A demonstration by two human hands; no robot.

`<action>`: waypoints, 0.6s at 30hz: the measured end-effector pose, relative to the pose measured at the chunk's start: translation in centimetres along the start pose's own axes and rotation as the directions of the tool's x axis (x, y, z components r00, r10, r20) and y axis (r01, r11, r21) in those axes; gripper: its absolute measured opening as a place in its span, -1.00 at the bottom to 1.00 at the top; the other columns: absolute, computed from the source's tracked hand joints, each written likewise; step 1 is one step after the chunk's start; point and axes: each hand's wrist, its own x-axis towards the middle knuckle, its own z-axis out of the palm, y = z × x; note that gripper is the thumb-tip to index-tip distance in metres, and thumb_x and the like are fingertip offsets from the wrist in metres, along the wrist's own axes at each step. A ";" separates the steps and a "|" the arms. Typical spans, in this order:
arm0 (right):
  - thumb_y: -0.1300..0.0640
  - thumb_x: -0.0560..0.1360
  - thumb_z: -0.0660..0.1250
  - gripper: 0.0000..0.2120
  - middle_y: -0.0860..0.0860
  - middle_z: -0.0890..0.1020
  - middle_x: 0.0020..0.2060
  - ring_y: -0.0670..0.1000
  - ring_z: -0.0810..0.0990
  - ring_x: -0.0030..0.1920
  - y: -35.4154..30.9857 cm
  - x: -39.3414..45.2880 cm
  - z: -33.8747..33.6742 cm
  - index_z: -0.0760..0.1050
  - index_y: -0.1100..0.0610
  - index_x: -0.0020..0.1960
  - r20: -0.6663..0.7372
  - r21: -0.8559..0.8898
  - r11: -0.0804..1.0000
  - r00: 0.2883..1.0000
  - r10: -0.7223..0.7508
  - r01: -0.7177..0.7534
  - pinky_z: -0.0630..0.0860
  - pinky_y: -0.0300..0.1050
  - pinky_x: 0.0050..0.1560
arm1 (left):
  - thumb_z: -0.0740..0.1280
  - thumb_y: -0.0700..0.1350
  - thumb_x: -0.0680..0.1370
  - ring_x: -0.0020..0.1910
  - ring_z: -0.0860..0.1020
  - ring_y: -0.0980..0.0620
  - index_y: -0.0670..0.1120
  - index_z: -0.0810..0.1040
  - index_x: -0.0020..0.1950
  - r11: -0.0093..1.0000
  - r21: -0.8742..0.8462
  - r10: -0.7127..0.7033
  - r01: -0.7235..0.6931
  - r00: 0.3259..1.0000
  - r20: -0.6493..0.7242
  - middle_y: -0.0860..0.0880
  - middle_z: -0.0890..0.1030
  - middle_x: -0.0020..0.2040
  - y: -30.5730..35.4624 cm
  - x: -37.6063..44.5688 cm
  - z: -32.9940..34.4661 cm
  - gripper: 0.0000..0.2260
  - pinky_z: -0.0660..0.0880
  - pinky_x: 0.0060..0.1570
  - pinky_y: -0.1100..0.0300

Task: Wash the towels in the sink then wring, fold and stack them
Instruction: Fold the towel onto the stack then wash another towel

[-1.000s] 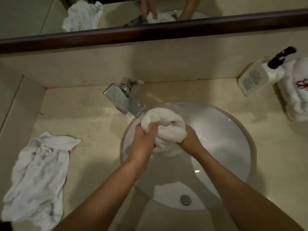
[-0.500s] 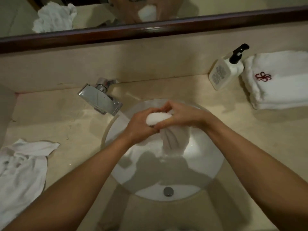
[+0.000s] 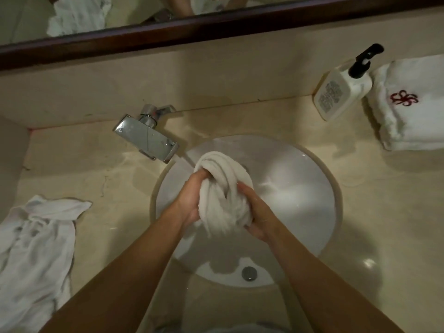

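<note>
With both hands over the sink, the left hand and right hand have fingers curled tight round the twisted towel. Its long axis runs away toward the faucet, so wringing looks underway.

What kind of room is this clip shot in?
Most likely a hotel bathroom vanity: a round white sink with a chrome faucet, a wall mirror, a pump dispenser bottle and a folded monogrammed towel.
</note>
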 end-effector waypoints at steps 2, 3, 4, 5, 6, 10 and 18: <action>-0.18 0.54 0.31 -0.49 0.15 0.63 0.25 0.13 0.60 0.27 0.2 0.2 0.2 0.53 0.15 0.34 0.034 0.092 0.994 0.998 0.055 -0.058 0.43 0.12 0.39 | 0.18 -0.12 0.63 -0.15 0.69 -0.08 -0.19 0.72 -0.14 0.994 -0.103 -0.018 0.022 0.999 0.039 -0.19 0.69 -0.14 -0.6 0.1 -0.1 -0.65 0.63 -0.20 0.11; -0.18 0.55 0.30 -0.50 0.16 0.63 0.24 0.13 0.61 0.25 0.2 0.3 0.1 0.56 0.16 0.31 0.046 0.121 0.989 0.996 0.076 -0.081 0.41 0.12 0.41 | 0.20 -0.13 0.62 -0.15 0.68 -0.09 -0.21 0.70 -0.10 0.992 -0.124 -0.023 0.029 0.998 0.053 -0.20 0.67 -0.13 -0.9 0.3 -0.3 -0.69 0.63 -0.17 0.11; -0.16 0.55 0.30 -0.52 0.17 0.65 0.21 0.13 0.63 0.22 0.0 0.3 0.1 0.58 0.17 0.27 0.048 0.124 0.987 0.994 0.093 -0.099 0.42 0.12 0.39 | 0.24 -0.14 0.59 -0.10 0.67 -0.11 -0.23 0.66 0.00 0.991 -0.130 -0.032 0.040 0.997 0.065 -0.21 0.65 -0.07 -0.9 0.2 -0.5 -0.76 0.62 -0.11 0.07; -0.13 0.54 0.32 -0.54 0.17 0.66 0.19 0.13 0.65 0.19 -0.3 0.2 0.0 0.59 0.18 0.26 0.033 0.102 0.990 0.994 0.100 -0.102 0.46 0.11 0.35 | 0.28 -0.14 0.56 -0.06 0.65 -0.14 -0.24 0.62 0.10 0.991 -0.123 -0.049 0.058 0.996 0.076 -0.23 0.63 -0.02 -0.8 0.1 -0.6 -0.77 0.61 -0.04 0.03; -0.11 0.53 0.37 -0.54 0.17 0.67 0.17 0.14 0.66 0.18 -0.5 0.2 -0.2 0.57 0.18 0.29 0.012 0.068 0.993 0.995 0.099 -0.099 0.49 0.12 0.31 | 0.30 -0.14 0.55 -0.04 0.64 -0.16 -0.25 0.58 0.17 0.993 -0.081 -0.078 0.084 0.994 0.072 -0.25 0.63 0.01 -0.7 0.2 -0.8 -0.74 0.60 -0.02 0.01; -0.15 0.48 0.41 -0.54 0.11 0.71 -0.12 0.08 0.69 -0.18 -1.6 0.1 -1.2 0.57 0.14 0.22 -0.011 -0.022 0.989 0.990 0.144 -0.144 0.59 -0.04 -0.15 | 0.40 -0.06 0.54 -0.05 0.68 -0.15 -0.19 0.61 0.20 0.956 0.293 0.008 0.021 0.995 -0.097 -0.16 0.70 -0.03 -0.5 0.7 -1.1 -0.71 0.62 -0.04 -0.01; -0.19 0.35 0.55 -0.31 0.07 0.70 0.13 0.08 0.68 0.14 -0.2 -0.2 2.2 0.46 0.05 0.38 -0.021 -0.158 0.984 0.996 0.083 -0.085 0.57 0.10 0.24 | 0.44 0.17 0.41 -0.07 0.70 -0.11 -0.10 0.62 0.14 0.998 0.032 0.067 -0.060 0.914 -0.399 -0.12 0.71 -0.02 -3.2 1.6 0.8 -0.56 0.64 -0.04 -0.09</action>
